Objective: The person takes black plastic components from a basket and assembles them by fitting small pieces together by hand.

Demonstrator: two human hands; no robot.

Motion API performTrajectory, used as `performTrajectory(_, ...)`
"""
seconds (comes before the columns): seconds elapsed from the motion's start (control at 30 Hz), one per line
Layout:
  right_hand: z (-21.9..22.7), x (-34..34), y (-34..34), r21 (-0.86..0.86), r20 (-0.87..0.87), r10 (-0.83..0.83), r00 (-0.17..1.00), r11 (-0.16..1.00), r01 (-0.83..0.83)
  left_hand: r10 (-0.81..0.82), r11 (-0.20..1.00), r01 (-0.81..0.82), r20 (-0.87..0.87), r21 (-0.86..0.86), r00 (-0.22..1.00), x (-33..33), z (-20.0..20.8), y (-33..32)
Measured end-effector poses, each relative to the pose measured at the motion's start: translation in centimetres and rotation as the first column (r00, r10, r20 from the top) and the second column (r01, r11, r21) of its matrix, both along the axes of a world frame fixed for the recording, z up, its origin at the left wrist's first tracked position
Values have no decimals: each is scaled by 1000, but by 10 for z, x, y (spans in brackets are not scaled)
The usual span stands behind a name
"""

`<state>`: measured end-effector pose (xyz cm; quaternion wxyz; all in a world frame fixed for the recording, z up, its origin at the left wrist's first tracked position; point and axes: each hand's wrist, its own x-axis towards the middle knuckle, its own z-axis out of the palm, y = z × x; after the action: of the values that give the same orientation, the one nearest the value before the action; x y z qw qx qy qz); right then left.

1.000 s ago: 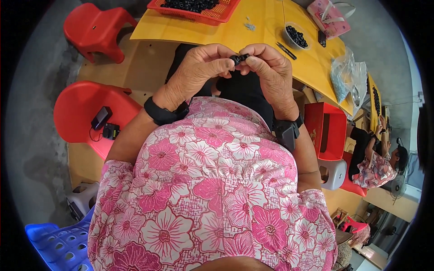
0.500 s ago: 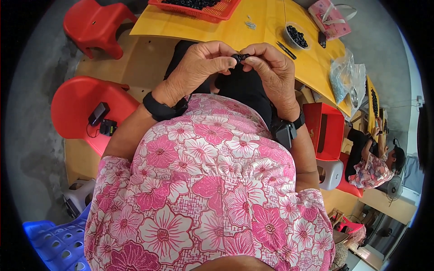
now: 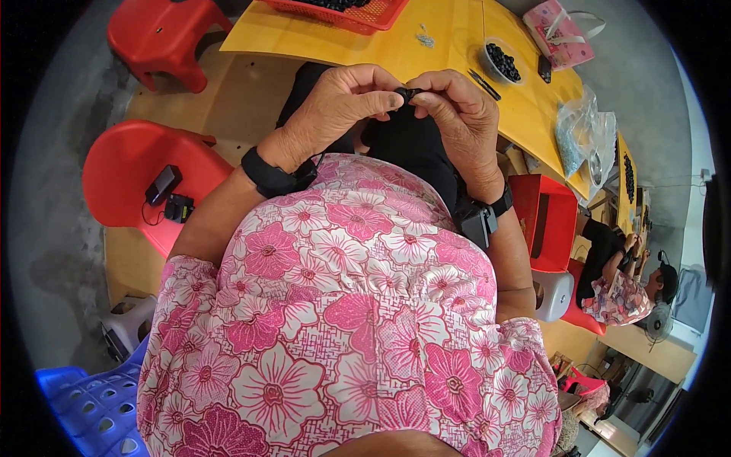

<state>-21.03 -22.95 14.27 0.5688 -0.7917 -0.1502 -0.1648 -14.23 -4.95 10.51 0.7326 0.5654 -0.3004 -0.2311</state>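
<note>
Between my two hands is a small black ring-like part (image 3: 409, 94), held in front of the yellow table's near edge. My left hand (image 3: 346, 103) pinches its left side between thumb and forefinger. On the other side, my right hand (image 3: 459, 114) grips it the same way, thumb below and forefinger above. The fingertips cover most of the part, so its exact shape cannot be made out. A clear round bowl (image 3: 500, 62) of similar black pieces stands on the table (image 3: 365, 52), beyond my right hand. Black tweezers (image 3: 484, 85) lie beside the bowl.
A red basket (image 3: 373, 19) of black pieces sits at the table's far side, near a little pile of pale bits (image 3: 425, 38). Rightward are a phone (image 3: 544, 68), a pink bag (image 3: 562, 34) and a plastic bag (image 3: 577, 137). Red chairs (image 3: 126, 179) stand left; another person (image 3: 620, 289) sits right.
Both hands stay pinched on the small black part, with only slight finger movement. The view has shifted a little.
</note>
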Motion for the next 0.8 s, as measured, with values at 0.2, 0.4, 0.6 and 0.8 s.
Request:
performTrajectory(0.2, -11, 4, -3, 138, -31, 44, 999, 990, -39, -2, 1000, 2, -13, 6, 1000, 1, 0, -3)
performTrajectory(0.4, -23, 8, -3, 302, -60, 92, 994, 951, -70, 19, 1000, -18, -57, 11, 998, 2, -3, -5)
performTrajectory(0.6, -23, 8, -1, 289, -57, 53, 997, 957, -35, -10, 1000, 7, -182, -17, 983, 4, -9, -3)
performTrajectory(0.8, -35, 11, 4, 433, -62, 51, 997, 901, -19, -42, 999, 34, -254, -34, 966, 5, -8, -3)
